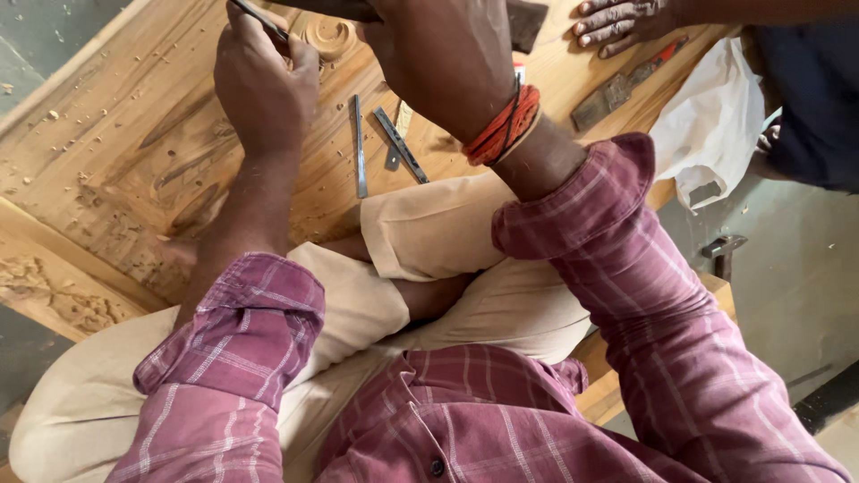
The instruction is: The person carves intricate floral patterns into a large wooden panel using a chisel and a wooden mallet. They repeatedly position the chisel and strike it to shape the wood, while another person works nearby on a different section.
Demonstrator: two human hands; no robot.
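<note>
Plaid maroon sleeves and tan-trousered crossed legs fill the near frame; the person sits on the wood panel itself.

Left hand: grip closed around a thin metal chisel, shaft running up and out past the knuckles, tip hidden behind the fingers. Just beyond that grip sits a carved scroll in the panel.

Right hand: closed around a dark handle, likely a mallet, head just right of the hand at frame top. Red-orange thread band on the wrist.

Handling judgement: chisel is stiff, light, slim steel, so it can twist or slip; hold low on the shaft, near the edge, for control. Carved relief looks fragile along the grain. Panel looks heavy and stays put.

Between the two grips, toward the body: spare flat chisels lying loose on the panel. Farther right of the right grip: another person's hand flat on the wood, a flat tool beside it, white bag at the edge. Wood chips left of the left grip.
</note>
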